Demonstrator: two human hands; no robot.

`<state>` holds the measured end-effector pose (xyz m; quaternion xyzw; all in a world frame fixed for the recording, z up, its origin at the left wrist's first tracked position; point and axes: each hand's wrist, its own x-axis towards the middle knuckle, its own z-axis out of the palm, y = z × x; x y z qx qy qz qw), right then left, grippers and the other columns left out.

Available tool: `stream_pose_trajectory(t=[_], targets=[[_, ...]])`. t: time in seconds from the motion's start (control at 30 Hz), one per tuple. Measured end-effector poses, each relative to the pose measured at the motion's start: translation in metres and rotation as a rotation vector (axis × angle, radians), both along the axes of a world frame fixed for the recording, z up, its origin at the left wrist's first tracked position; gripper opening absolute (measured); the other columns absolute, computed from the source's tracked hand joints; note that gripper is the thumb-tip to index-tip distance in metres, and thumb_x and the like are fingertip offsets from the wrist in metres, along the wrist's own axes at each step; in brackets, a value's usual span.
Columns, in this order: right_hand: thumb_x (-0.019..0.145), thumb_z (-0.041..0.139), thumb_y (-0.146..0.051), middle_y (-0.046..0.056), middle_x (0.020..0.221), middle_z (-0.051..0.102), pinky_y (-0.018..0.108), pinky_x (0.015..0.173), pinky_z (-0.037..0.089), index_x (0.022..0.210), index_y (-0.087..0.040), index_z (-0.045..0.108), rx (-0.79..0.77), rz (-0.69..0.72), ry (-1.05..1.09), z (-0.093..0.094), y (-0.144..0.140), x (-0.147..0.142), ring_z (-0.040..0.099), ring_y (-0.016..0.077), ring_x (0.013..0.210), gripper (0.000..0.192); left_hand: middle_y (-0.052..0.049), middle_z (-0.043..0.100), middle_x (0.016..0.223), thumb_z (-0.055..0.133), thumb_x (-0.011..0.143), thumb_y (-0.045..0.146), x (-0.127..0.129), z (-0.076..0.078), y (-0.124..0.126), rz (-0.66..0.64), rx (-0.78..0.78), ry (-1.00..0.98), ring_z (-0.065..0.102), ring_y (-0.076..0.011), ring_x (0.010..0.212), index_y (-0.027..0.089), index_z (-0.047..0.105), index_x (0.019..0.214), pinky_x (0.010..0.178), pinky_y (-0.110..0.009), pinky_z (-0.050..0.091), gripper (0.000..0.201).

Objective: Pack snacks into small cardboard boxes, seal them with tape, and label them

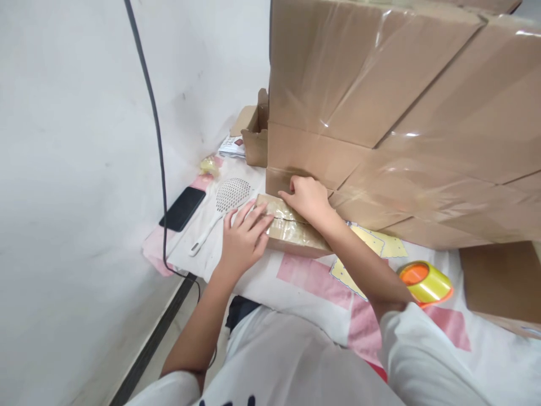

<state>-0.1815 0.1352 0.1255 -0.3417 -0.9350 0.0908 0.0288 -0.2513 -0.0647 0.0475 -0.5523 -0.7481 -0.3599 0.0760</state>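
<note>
A small cardboard box (298,248) lies on the cloth-covered table in front of me, with clear tape along its top seam. My left hand (243,239) rests on the box's left end, its fingers stretched out and spread. Over the far side of the same box, my right hand (310,200) is curled, with the thumb pointing left; its fingertips are partly hidden. Left of the box is a white perforated skimmer (232,194), its handle pointing toward me.
Large taped cardboard boxes (329,73) form a wall behind my hands. A roll of yellow tape (426,282) lies right, near an open carton (502,276). On the left are a black phone (183,208) and a hanging cable (156,121). A small open box (256,146) stands behind.
</note>
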Motion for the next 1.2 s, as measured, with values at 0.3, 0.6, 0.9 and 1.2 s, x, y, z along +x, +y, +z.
stream_pose_trajectory(t=[0.3,0.6,0.9,1.2], targets=[[0.091,0.063,-0.041,0.006,0.081,0.071,0.032,0.070,0.043,0.086,-0.019,0.068,-0.146,-0.015,0.507,-0.003,0.017,0.106,0.062,0.0200,0.075,0.023,-0.005,0.040,0.166,0.053,0.100,0.039,-0.024,0.001,0.003,-0.014,-0.181,0.006,0.049,-0.0343,0.143,0.034,0.063,0.142,0.110,-0.051,0.040,0.044],[0.087,0.058,-0.039,0.010,0.087,0.073,0.038,0.077,0.049,0.087,-0.018,0.070,-0.257,-0.731,0.581,-0.090,0.014,0.274,0.065,0.0249,0.081,0.024,-0.003,0.051,0.159,0.051,0.100,0.035,-0.029,-0.010,0.003,-0.057,-0.105,0.075,0.053,-0.0337,0.138,0.035,0.056,0.149,0.114,-0.051,0.038,0.049],[0.097,0.050,-0.022,0.013,0.107,0.072,0.041,0.092,0.044,0.105,-0.016,0.077,-0.178,-0.374,0.152,-0.099,0.008,0.264,0.061,0.0296,0.103,0.029,-0.004,0.039,0.167,0.052,0.100,0.034,-0.027,-0.030,0.006,-0.119,0.089,-0.052,0.045,-0.0323,0.149,0.034,0.058,0.147,0.124,-0.057,0.037,0.048],[0.103,0.041,-0.015,0.014,0.109,0.056,0.038,0.087,0.041,0.117,-0.023,0.078,-0.180,-0.012,0.097,-0.121,0.005,0.244,0.049,0.0273,0.102,0.040,-0.005,0.041,0.165,0.051,0.102,0.030,-0.022,-0.023,0.007,-0.134,0.091,-0.072,0.045,-0.0314,0.150,0.034,0.059,0.146,0.125,-0.055,0.037,0.045]])
